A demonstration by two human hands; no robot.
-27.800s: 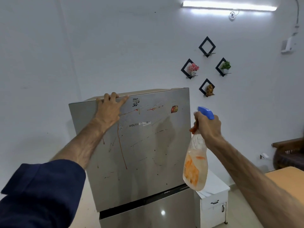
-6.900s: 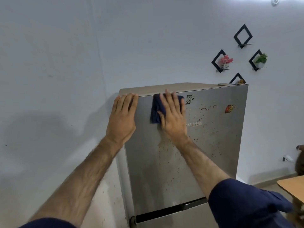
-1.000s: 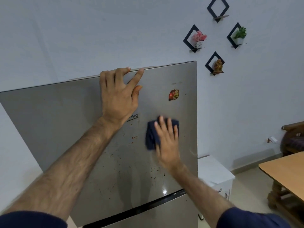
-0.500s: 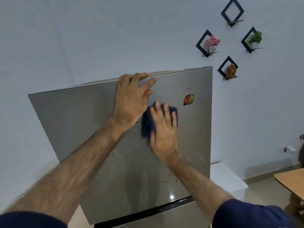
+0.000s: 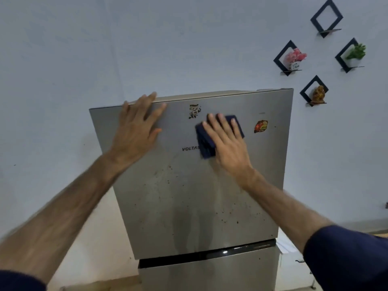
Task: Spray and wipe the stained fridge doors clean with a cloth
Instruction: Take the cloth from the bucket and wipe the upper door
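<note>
The steel upper fridge door [image 5: 189, 196] fills the middle of the head view, with small brown specks across its lower half. My right hand [image 5: 227, 143] lies flat with straight fingers on a dark blue cloth [image 5: 206, 147], pressing it against the door just right of the brand lettering. My left hand [image 5: 136, 131] rests flat near the door's top left corner, fingertips at the top edge. The lower fridge door [image 5: 210, 274] shows below a dark gap. No spray bottle is in view.
A round red sticker [image 5: 261, 126] and a small dark sticker [image 5: 194, 111] sit near the door's top. Black diamond wall shelves [image 5: 313, 91] with small ornaments hang on the white wall at right. A white cabinet [image 5: 286, 246] stands just right of the fridge.
My right hand has slid the cloth to the right and a little up the door. My left hand has shifted left along the top edge, and the view has swung.
</note>
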